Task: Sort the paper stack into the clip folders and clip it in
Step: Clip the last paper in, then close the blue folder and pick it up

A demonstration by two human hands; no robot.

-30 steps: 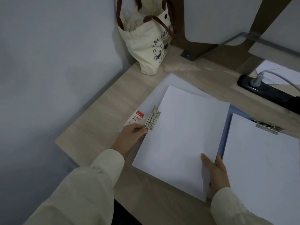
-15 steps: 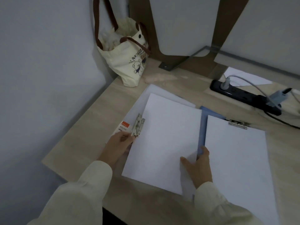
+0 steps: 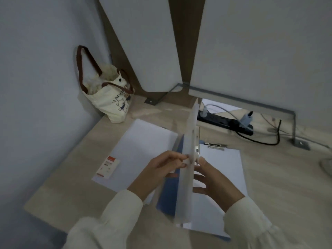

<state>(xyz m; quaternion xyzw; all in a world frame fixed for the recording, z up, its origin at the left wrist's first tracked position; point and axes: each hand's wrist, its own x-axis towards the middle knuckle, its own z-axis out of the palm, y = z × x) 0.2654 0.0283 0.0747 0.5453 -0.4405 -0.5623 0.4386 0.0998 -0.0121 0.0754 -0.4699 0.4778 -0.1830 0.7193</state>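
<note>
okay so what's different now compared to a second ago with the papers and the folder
The white sheets with their clip, which lay flat on the left, now stand on edge over the blue folder, swinging right. The left hand left the clip lever and pinches the raised edge; the right hand supports the other side. The clipped stack on the right, the tote bag and the power strip stayed put.
</note>
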